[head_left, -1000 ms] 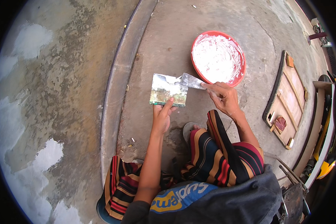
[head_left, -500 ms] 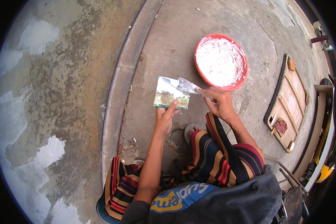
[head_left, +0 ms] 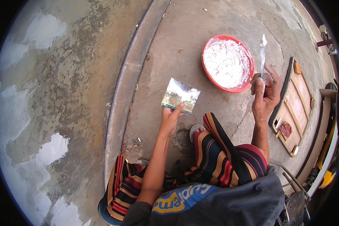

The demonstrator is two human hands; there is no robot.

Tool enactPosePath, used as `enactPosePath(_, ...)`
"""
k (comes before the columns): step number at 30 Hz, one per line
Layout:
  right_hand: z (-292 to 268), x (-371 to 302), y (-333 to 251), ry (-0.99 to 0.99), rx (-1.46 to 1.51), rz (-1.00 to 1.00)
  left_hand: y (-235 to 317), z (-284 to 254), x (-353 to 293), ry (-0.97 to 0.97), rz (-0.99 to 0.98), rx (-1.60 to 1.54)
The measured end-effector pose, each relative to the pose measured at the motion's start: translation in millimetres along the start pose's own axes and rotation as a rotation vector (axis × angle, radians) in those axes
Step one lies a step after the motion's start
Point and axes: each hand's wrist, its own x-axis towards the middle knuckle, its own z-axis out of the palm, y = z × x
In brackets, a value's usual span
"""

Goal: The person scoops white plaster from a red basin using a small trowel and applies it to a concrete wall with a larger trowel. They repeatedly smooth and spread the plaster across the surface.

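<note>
My left hand (head_left: 170, 121) grips the lower edge of a wide, square metal filling blade (head_left: 182, 93), thumb on its face. The blade is shiny, with whitish and brownish smears. Raised to the right, my right hand (head_left: 266, 100) holds a putty knife (head_left: 263, 56) pointing away from me and seen nearly edge-on. A small lump of white paste (head_left: 263, 40) sits on its tip; the handle is mostly hidden in my fingers. Between and beyond my hands stands a red basin (head_left: 229, 90) of white paste (head_left: 226, 62), its surface streaked. The right hand is just right of the basin's rim, apparently apart from it.
On the left runs a mottled wall (head_left: 86, 67) with white patches and a raised strip (head_left: 118, 101) along its foot. A wood-framed panel (head_left: 295, 109) lies on the concrete floor (head_left: 184, 34) at right. Metal tubing (head_left: 288, 177) is near my right side.
My right hand has drawn the putty knife off the square blade and moved right and up, turning it tip-away with white paste on it. The square blade has tilted and shifted slightly right.
</note>
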Motion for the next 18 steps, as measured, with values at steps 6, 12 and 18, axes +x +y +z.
enactPosePath(6, -36.1, -57.7, 128.8, -0.267, -0.269, 0.764, 12.0, 4.1, 3.4, -0.015, 0.028, -0.137)
enactPosePath(12, -18.7, -41.7, 80.2, -0.279, -0.176, 0.558, 14.7, 3.5, -1.6, 0.055, 0.069, -0.199)
enactPosePath(18, 5.6, -53.2, 33.1, -0.598, -0.469, 0.240, 22.6, 9.4, -5.4, 0.034, 0.168, -0.203)
